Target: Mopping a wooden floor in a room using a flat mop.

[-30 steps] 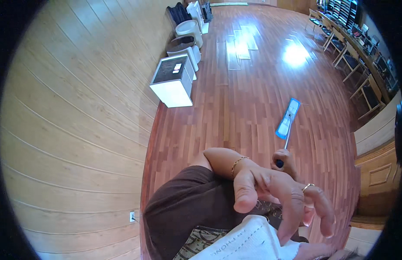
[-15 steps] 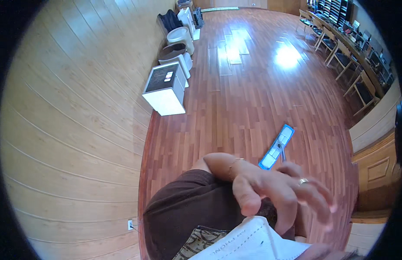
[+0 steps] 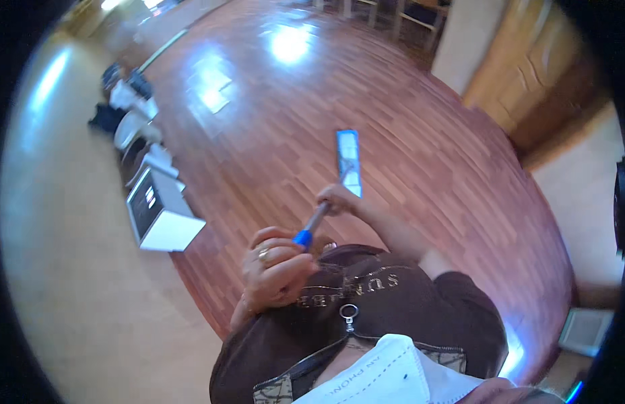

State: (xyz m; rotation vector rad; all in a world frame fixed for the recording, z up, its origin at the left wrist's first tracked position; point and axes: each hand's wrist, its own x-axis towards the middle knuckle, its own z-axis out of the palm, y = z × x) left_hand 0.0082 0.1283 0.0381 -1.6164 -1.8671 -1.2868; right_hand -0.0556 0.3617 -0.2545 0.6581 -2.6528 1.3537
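Observation:
A flat mop rests on the floor ahead of me, its long blue-edged head (image 3: 351,158) carrying a whitish plate. From the head a grey pole (image 3: 318,217) slants up toward my body and ends in a blue collar (image 3: 303,238). My left hand (image 3: 277,268), with a ring on one finger, is closed around the upper end by that collar. Lower on the pole, my right hand (image 3: 337,200) is wrapped round it, with the forearm reaching in from the right.
A white cabinet with a dark top (image 3: 166,212) stands at the left wall, with bins (image 3: 134,131) beyond it. Wooden doors (image 3: 528,67) and a pale wall lie to the right. Chairs (image 3: 420,17) show at the far edge. Glare marks the wood floor (image 3: 258,148).
My view has swung right and tilted. My left hand, loosely spread before, is now closed on the mop handle; my right hand has come into plain sight on the pole.

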